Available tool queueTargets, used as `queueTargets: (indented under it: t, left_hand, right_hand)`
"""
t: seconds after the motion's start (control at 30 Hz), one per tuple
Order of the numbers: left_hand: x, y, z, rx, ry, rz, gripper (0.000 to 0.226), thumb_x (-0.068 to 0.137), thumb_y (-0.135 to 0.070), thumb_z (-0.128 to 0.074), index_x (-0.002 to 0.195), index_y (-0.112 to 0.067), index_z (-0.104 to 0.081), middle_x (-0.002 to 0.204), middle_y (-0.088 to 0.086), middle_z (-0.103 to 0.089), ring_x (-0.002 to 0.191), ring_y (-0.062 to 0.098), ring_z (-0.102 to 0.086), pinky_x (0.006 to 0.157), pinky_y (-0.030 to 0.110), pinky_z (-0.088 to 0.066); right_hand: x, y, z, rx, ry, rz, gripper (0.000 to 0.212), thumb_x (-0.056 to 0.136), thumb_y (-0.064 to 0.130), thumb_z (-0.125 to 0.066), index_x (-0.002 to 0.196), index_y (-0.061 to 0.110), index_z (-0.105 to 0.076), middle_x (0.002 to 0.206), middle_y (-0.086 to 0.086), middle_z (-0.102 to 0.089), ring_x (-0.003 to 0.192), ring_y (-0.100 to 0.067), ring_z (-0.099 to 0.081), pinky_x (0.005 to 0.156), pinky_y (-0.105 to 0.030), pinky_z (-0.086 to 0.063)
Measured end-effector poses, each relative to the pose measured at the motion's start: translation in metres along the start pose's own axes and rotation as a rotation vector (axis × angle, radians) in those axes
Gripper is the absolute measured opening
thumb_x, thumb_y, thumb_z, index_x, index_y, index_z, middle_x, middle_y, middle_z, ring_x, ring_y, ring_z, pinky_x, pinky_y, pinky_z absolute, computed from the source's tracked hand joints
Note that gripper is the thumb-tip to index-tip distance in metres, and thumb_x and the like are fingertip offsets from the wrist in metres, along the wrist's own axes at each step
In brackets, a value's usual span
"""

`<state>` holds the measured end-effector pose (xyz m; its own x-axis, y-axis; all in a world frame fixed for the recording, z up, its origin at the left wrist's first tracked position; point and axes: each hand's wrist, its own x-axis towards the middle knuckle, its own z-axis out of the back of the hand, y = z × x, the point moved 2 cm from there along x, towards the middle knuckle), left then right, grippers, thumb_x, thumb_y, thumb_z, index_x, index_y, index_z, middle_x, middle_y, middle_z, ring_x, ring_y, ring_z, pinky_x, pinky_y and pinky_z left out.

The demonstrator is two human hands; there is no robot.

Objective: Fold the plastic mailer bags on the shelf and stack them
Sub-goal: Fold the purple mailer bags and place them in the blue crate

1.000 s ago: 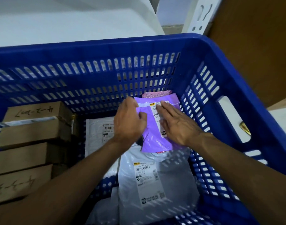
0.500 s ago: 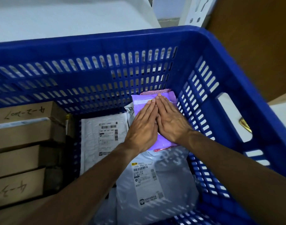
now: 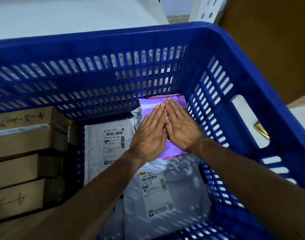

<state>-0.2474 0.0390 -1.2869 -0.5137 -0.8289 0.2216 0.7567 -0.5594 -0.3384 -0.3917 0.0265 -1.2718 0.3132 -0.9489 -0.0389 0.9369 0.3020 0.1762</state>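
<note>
Both hands lie flat, fingers straight and side by side, the left hand [image 3: 151,135] and right hand [image 3: 182,129] pressing the purple mailer [image 3: 149,105] beneath them, in the blue crate's [image 3: 113,42] far corner. A white mailer [image 3: 167,187] lies just nearer than the wrists.

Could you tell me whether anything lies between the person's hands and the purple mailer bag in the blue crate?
Nothing visible does. The left hand and the right hand both lie flat, fingers straight, directly on the purple mailer bag. It sits in the far right corner of the blue crate, over a pink mailer.
</note>
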Motion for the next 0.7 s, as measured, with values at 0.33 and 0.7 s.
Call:
queueTargets:
  t: [0.33, 0.7]
  left_hand:
    - [-0.002, 0.019, -0.005, -0.001, -0.032, 0.06, 0.06, 0.106, -0.03, -0.025, 0.157, 0.0, -0.02, 0.166, 0.012, -0.016, 0.155, 0.02, -0.011, 0.125, 0.041, -0.018]
    - [-0.004, 0.035, -0.002, 0.024, 0.01, -0.005, 0.062, 0.108, -0.033, -0.023, 0.156, 0.005, -0.018, 0.166, 0.018, -0.014, 0.155, 0.024, -0.009, 0.123, 0.043, -0.022]
  right_hand:
    - [-0.005, 0.003, 0.0, 0.09, -0.066, -0.095, 0.073, 0.099, 0.041, -0.011, 0.154, -0.006, -0.018, 0.163, -0.023, -0.015, 0.154, -0.028, -0.009, 0.125, -0.04, -0.012]
    - [-0.005, 0.003, 0.001, 0.096, -0.045, -0.109, 0.066, 0.104, 0.037, -0.018, 0.156, -0.002, -0.011, 0.165, -0.019, -0.009, 0.154, -0.025, -0.003, 0.125, -0.034, -0.004]
